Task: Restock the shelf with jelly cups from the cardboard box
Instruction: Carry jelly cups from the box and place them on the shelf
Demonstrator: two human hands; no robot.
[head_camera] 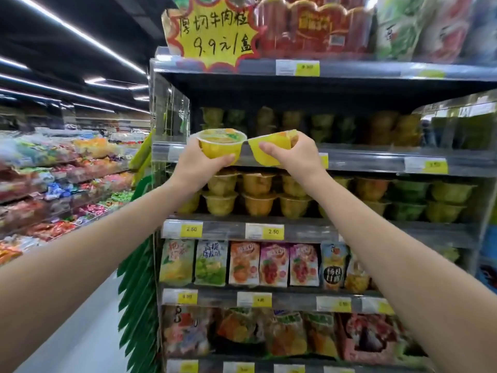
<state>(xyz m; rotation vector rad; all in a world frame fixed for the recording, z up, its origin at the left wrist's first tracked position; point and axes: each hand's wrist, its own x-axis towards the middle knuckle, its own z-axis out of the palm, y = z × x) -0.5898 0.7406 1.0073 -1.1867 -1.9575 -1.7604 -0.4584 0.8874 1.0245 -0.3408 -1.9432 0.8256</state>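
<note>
I log the left hand (200, 161) raised, its fingers (224, 159) clamped round an upright jelly cup (221, 149), yellow with the lid facing up. The cup's rim touches that of a tilted jelly cup (269, 155), which leans toward it. The right hand (293, 155) grips the tilted one. Both cups are held in front of the shelf rail (376, 160). Stacked cups (258, 196) sit on the tier below.
</note>
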